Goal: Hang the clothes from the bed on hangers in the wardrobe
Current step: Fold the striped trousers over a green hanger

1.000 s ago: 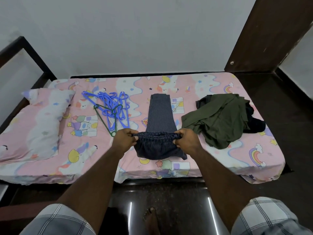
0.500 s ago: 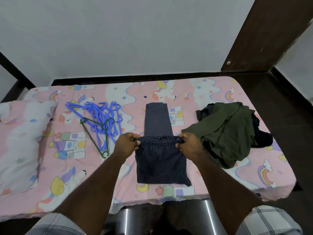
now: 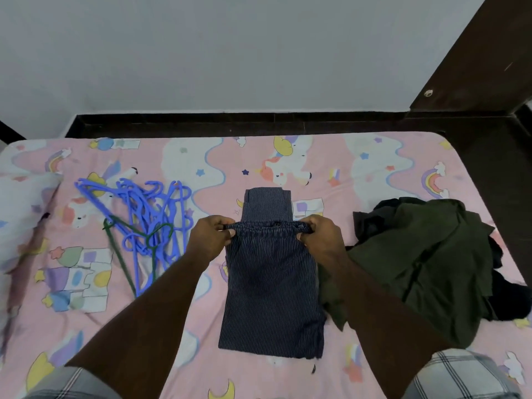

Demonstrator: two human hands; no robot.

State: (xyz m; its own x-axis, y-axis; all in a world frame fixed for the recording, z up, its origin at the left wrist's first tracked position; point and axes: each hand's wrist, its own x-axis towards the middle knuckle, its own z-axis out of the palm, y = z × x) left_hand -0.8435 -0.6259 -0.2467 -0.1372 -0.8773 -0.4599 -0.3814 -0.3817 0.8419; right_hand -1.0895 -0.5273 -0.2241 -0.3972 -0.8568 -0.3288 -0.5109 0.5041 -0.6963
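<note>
Pinstriped navy trousers [image 3: 273, 286] lie folded over on the bed [image 3: 201, 156], near its middle, with the waistband laid back across the legs so that a narrower strip of the legs shows beyond it toward the wall. The left hand [image 3: 211, 236] pinches the waistband's left end between thumb and curled fingers; the right hand [image 3: 319, 237] pinches its right end the same way, and the band is drawn straight between them. Both forearms reach in from the near edge, with checked sleeves [image 3: 463, 372] at the bottom corners.

Left of the trousers, just beside the left hand, a tangle of blue hangers [image 3: 149, 214] rests on the sheet with one green hanger [image 3: 121, 254] lying across it. Right of the trousers, a heap of olive clothes [image 3: 423, 263] touches the trousers' right edge, with some black cloth [image 3: 509, 298] under its far side. A pillow [image 3: 20, 214] in the same unicorn print sits at the left edge.
</note>
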